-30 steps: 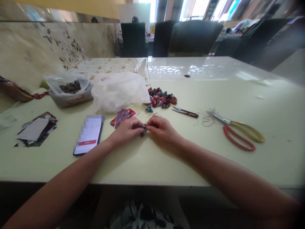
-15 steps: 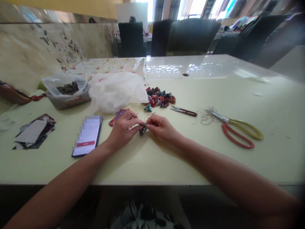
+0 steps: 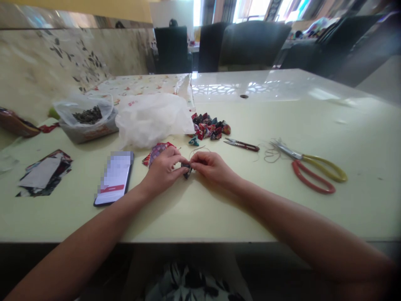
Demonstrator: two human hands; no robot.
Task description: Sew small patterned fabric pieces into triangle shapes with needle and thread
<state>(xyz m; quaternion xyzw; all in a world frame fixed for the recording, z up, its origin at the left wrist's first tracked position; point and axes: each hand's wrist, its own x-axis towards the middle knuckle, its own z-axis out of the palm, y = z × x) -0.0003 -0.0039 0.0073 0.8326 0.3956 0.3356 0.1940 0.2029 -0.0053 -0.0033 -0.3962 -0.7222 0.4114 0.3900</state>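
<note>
Between my two hands is a small dark patterned fabric piece (image 3: 187, 171), its lower tip pointing down. My left hand (image 3: 164, 168) pinches its left side between thumb and forefinger. At its right edge, the closed fingertips of my right hand (image 3: 210, 167) grip the fabric; anything finer inside that pinch is too small to see. A thin thread (image 3: 200, 148) loops just above the fingers. Beyond them lie a small teal fabric piece (image 3: 193, 141) and a heap of colourful stuffed fabric pieces (image 3: 208, 126). Patterned fabric scraps (image 3: 156, 153) sit partly behind my left hand.
To the right lie thread snips (image 3: 242, 144), loose thread (image 3: 272, 155) and large scissors (image 3: 308, 165). On the left are a phone (image 3: 115, 179), a stack of fabric scraps (image 3: 46, 173), a bag of dark dried filling (image 3: 87, 123) and a white plastic bag (image 3: 153, 119).
The fabric piece has turned slightly between my fingers, and my left thumb sits a little lower on it. My right fingers have shifted slightly left. Nothing else on the table has moved.
</note>
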